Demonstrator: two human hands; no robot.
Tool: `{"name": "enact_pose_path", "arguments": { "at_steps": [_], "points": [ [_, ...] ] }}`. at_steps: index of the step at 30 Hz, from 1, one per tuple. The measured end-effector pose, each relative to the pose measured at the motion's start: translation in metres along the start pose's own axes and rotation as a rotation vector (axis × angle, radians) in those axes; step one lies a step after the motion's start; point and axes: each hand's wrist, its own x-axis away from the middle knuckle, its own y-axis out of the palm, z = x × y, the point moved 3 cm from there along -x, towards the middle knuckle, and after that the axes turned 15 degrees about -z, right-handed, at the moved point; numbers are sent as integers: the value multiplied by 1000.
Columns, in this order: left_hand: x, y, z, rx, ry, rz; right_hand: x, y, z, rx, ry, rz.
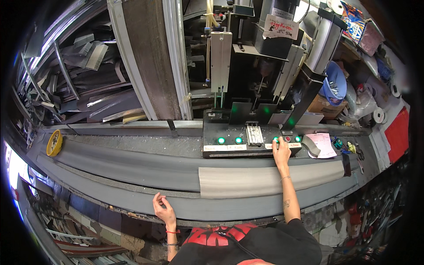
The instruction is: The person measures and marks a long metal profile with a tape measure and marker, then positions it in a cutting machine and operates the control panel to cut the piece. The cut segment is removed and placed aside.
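Note:
My right hand [281, 152] reaches to the black control box [216, 152] of the machine. Its fingertips are at a green lit button [276, 139]; whether one presses it I cannot tell. Beside it are a red button [288, 138] and another green button [297, 138]. Two more green buttons [221, 141] glow on the box's left half. A small ribbed metal block [254, 135] sits in the box's middle. My left hand [164, 209] hovers over the bench's front edge, fingers loosely bent and apart, holding nothing.
Long grey strips [132, 168] run along the bench, with a beige sheet [247, 180] across them. A yellow bowl [54, 143] stands far left. Paper [321, 145] and scissors [360, 153] lie right. Scrap pieces [88, 88] pile behind; a blue basket [333, 86] sits back right.

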Motion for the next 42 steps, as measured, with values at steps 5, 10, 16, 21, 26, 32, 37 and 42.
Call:
{"name": "enact_pose_path", "arguments": {
  "at_steps": [5,10,16,21,26,32,37,42],
  "points": [
    [1,-1,1,-14,-3,-8,0,-4,-3,-20,-10,-1],
    [1,0,3,-40,-10,-9,-1,-3,-2,26,26,-59],
    [-1,1,5,-97,-5,-39,0,-5,3,-16,36,-92],
    [-1,0,3,-137,32,-49,0,-3,2,17,33,-79],
    [-1,1,2,-128,13,-63,1,-2,1,42,13,-47],
    [-1,0,3,-129,13,-49,0,0,5,48,35,-62],
    [-3,-1,5,-133,20,-23,-3,3,10,79,68,-108],
    [-4,-3,5,-127,-2,-7,-7,2,10,-17,38,-85]
  ]
}}
